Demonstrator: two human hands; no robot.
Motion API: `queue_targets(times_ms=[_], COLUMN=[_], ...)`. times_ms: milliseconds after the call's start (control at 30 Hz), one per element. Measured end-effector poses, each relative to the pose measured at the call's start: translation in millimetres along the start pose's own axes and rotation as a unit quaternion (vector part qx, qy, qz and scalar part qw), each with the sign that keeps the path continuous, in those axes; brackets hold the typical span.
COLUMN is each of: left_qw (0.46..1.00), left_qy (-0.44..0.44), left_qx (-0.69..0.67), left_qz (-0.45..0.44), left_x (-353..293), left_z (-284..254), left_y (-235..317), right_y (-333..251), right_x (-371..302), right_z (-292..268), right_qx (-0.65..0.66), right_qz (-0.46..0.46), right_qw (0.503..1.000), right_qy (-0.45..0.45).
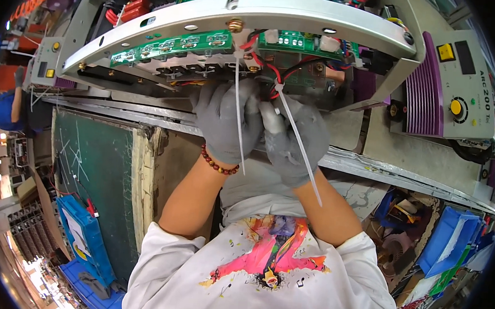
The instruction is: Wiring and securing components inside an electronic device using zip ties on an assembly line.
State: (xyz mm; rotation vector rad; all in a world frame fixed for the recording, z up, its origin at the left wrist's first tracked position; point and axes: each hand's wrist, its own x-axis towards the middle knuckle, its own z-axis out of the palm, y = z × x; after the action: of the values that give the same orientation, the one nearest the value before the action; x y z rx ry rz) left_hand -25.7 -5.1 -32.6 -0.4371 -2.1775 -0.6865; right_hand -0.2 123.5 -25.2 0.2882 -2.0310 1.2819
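Both my hands wear grey gloves and work close together under the front edge of an open metal chassis (301, 17). My left hand (229, 122) is closed, its fingers curled under the chassis; what they grip is hidden. Beside it my right hand (295, 140) is closed too, with thumb and fingers drawn together below red and black wires (277, 72). A white cable tie (302, 143) is looped round those wires, its long tail hanging across my right hand. Another white cable tie (239, 111) hangs from higher wires, its tail crossing my left hand.
Green circuit boards (177, 49) sit inside the chassis. A grey and purple welding machine (461, 91) stands at the right, and a similar machine (52, 63) at the left. Blue bins (449, 240) lie lower right. Another person (9, 106) is at the far left.
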Motion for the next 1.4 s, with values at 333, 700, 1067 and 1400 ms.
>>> queue_targets(times_ms=[333,700,1067,1400], left_qw=[0.988,0.933,0.945,0.949], left_qy=[-0.01,-0.17,-0.262,-0.238], left_qx=[-0.116,-0.287,-0.108,-0.181], left_qz=[0.1,0.137,0.166,0.101], left_x=[-8,30,71,65], left_z=[-20,-17,-36,-34], left_y=[-2,5,14,13], right_y=[-2,21,34,35], right_x=[26,23,16,14], right_z=[0,-36,-48,-38], right_qx=[-0.074,0.037,0.057,0.109], right_qz=[0.015,-0.001,0.05,0.032], right_qw=[0.996,0.996,0.993,0.991], right_qy=[-0.051,-0.086,-0.092,-0.073])
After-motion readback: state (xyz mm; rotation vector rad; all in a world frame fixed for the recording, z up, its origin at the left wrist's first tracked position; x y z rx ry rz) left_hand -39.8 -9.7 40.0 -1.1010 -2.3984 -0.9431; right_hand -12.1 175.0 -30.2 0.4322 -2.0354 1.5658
